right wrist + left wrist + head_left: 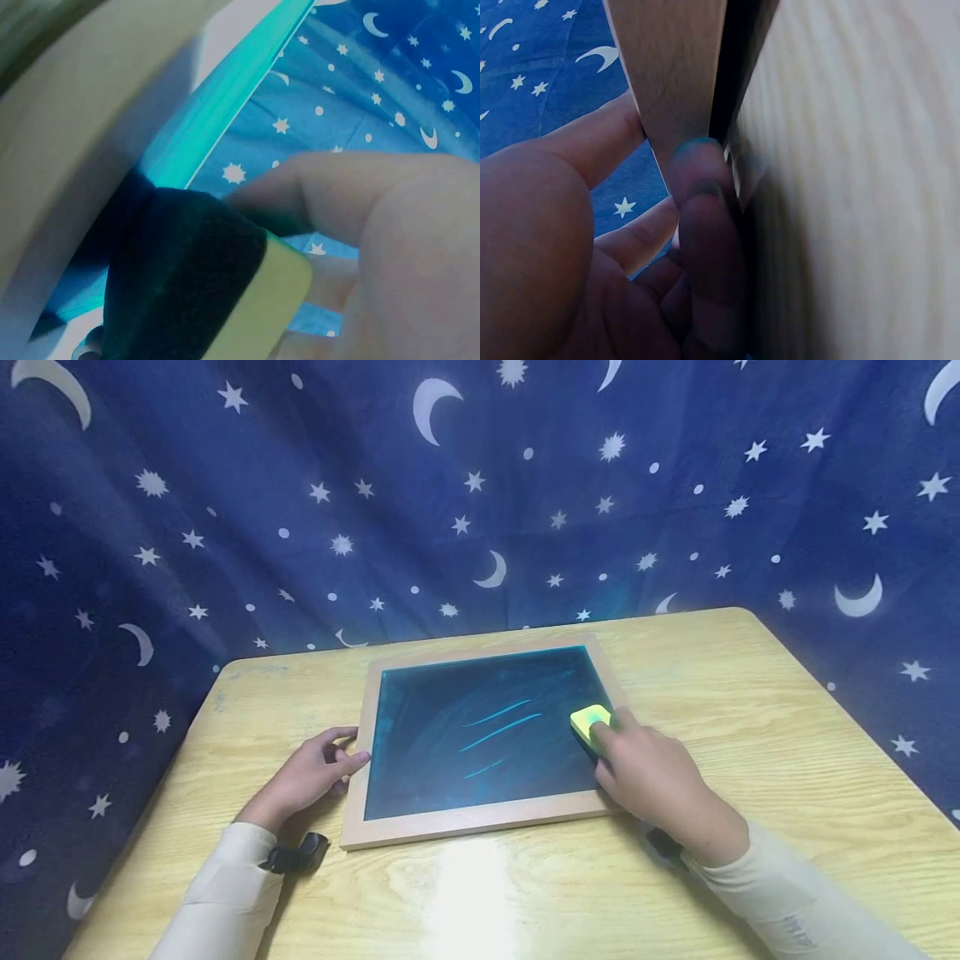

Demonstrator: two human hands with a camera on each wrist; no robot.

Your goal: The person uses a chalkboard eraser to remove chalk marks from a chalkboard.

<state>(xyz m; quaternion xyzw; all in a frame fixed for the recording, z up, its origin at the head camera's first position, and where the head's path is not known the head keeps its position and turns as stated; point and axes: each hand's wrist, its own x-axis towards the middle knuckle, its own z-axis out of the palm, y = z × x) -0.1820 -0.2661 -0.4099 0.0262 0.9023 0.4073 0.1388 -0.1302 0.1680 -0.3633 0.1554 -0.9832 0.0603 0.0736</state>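
Chalkboard point(491, 735); left hand point(313, 771) clamped on its left edge; right hand point(654, 772) at its right edge, clamped round yellow eraser point(587, 716)

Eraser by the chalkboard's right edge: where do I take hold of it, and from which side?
Probably best to hold the eraser by the edges of its yellow back, coming from above and the near right, where the right grip holds it. It is a block, yellow side up with the dark pad beneath, toward the chalkboard, so a high hold should leave the pad free.
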